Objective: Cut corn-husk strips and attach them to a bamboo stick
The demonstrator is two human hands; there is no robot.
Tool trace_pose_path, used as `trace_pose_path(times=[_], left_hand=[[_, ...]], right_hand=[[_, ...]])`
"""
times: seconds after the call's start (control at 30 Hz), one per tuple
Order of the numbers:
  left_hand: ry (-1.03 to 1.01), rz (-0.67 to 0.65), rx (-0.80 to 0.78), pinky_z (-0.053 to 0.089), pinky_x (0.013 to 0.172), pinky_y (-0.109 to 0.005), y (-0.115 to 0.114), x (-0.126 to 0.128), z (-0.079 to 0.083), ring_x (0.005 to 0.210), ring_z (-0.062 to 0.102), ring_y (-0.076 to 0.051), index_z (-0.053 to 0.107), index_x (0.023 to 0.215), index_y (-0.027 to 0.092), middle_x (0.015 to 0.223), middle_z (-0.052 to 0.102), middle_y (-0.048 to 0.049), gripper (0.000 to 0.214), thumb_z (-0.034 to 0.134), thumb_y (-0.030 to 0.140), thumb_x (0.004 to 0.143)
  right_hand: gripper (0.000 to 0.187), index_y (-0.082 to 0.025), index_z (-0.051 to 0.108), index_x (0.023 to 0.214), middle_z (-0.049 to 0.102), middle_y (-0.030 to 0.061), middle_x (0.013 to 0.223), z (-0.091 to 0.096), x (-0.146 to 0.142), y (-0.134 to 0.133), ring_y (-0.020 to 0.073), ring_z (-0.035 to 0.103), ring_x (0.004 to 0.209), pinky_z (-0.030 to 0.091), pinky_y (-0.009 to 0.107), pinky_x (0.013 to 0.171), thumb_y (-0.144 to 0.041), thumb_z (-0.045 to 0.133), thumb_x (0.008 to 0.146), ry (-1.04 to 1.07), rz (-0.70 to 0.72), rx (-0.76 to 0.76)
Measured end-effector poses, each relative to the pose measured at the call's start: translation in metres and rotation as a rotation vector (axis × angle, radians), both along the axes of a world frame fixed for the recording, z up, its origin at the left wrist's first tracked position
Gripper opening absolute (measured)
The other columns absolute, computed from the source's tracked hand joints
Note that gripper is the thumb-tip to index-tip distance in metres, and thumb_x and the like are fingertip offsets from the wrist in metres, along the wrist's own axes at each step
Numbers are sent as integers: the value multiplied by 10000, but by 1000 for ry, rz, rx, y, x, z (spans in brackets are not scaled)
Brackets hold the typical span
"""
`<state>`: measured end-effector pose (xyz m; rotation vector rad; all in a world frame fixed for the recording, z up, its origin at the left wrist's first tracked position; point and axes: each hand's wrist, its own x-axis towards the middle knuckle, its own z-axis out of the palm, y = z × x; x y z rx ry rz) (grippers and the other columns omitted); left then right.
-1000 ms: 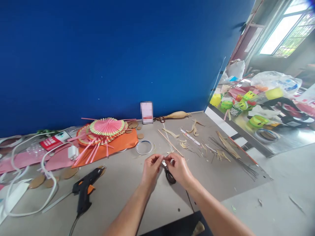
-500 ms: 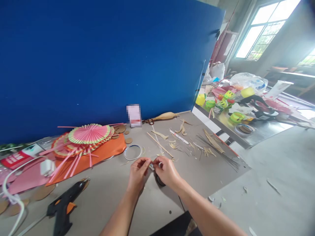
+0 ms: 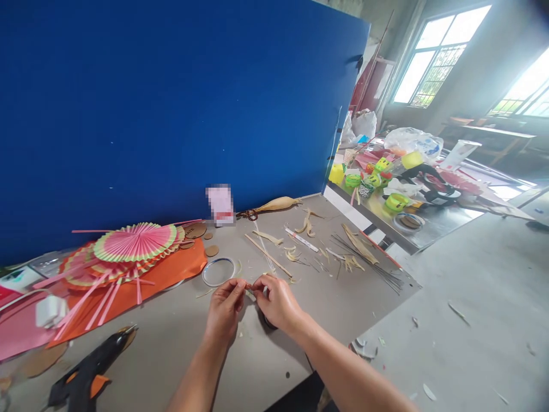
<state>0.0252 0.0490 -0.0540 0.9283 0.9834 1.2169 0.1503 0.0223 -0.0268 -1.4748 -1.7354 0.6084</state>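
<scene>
My left hand (image 3: 223, 308) and my right hand (image 3: 278, 302) meet over the grey table (image 3: 184, 337), fingertips almost touching. The left thumb and fingers pinch a thin pale sliver (image 3: 247, 286) between the two hands. My right hand is closed round small scissors whose black handle (image 3: 268, 324) shows under the palm; the blades are mostly hidden by the fingers. A clear tape ring (image 3: 218, 270) lies just beyond my left hand, and a long bamboo strip (image 3: 268, 256) lies just beyond my right.
Pink pleated paper fans (image 3: 135, 243) rest on an orange sheet (image 3: 175, 269) at the left. A black and orange glue gun (image 3: 86, 377) lies front left. Thin dark sticks (image 3: 369, 266) and bamboo shavings (image 3: 306, 226) sit right, near the table edge. A blue board (image 3: 171, 114) stands behind.
The view has swung to the right, so the table's things have slid left in the picture. Both hands stay together on the sliver and scissors, now a little nearer me.
</scene>
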Motion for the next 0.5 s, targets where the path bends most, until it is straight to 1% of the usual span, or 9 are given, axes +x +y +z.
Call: trace_pose_path(times=[0.1,0.23,0.37,0.5], left_hand=[[-52,5,-17,271,379,-168,0,-1,0,458,392,-56,583,652,161,606,540,10,204,647,347,598],[-40,-28,-29,269,378,-166,-1,1,1,436,384,-40,600,690,146,600,543,22,221,665,329,585],[-67,-36,-62,261,374,-156,-1,2,1,421,378,-32,600,658,135,554,528,27,212,682,311,572],[-123,-23,-101,269,375,-149,-2,1,5,455,420,-44,592,704,146,614,565,5,225,686,300,568]], right_hand=[[150,-197,592,741,604,-2,726,1,0,0,111,536,680,380,198,641,-116,468,713,26,14,-13],[151,-196,594,741,607,-13,704,0,1,1,105,524,637,373,194,593,-132,459,717,80,14,-85],[149,-197,598,745,609,-20,701,1,2,0,98,511,612,358,189,558,-159,456,725,110,30,-110],[147,-191,599,742,613,-17,691,2,3,1,98,509,600,351,188,540,-169,456,721,117,11,-143]])
